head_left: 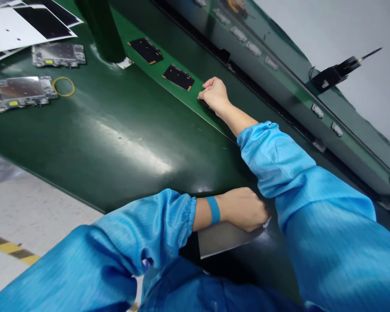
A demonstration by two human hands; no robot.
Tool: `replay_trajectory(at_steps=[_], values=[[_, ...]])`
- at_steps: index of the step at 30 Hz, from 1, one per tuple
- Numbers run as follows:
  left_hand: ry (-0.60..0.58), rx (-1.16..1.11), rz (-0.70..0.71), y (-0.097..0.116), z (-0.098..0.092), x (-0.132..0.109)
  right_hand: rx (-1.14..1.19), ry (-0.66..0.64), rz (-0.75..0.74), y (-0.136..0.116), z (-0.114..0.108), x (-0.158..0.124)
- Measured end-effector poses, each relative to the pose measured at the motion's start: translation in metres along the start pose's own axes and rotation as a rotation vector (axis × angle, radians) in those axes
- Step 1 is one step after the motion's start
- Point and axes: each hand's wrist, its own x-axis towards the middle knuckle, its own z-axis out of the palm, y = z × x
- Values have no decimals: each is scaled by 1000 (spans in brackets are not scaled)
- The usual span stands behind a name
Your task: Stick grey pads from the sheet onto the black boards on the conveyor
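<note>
My right hand reaches over the green strip along the far side of the bench. Its fingers are pinched together at a dark flat piece, mostly hidden beneath the hand. Two black flat pieces with copper-coloured corners, one nearer and one farther, lie in line with it on the strip. Close to my body, my left hand, with a blue band at the wrist, is curled closed on a grey flat sheet. The fingertips are hidden, and a small whitish bit shows beside them.
At the left lie two metal-framed electronic assemblies, a yellow rubber band and black-and-white sheets. A dark green post rises from the bench. Beyond a black rail, small pale parts sit along a green strip.
</note>
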Motion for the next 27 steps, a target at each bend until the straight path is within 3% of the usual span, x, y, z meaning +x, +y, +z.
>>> replay_trajectory(at_steps=[3, 8, 14, 22, 27], values=[[11, 8, 6, 0, 3, 0, -45, 115, 50, -3, -2, -8], [-1, -1, -7, 0, 0, 0, -56, 130, 31, 6, -6, -11], [-52, -7, -21, 2, -8, 1, -169, 97, -20, 16, -14, -14], [-72, 11, -18, 2, -10, 1, -535, 19, -17, -5, -24, -37], [-58, 7, -15, 3, -8, 1, -659, -24, -13, -10, -49, -36]])
